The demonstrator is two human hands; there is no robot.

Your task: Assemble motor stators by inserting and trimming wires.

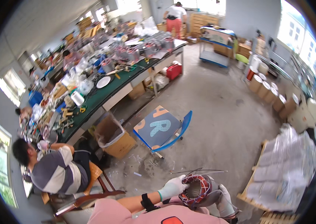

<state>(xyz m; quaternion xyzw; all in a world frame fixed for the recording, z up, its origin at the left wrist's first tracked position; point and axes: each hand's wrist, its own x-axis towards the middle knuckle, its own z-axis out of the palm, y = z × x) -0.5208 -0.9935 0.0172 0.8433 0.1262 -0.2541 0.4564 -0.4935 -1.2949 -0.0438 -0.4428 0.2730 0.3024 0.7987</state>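
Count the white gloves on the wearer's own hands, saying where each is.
2. The left glove is at the left edge of the stator; the right glove is against its right side. Both show, though some fingers are hidden.

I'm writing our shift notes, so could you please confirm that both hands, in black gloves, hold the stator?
Not quite: the gloves are white, not black, as the head view shows. The left hand and right hand do both hold the stator.
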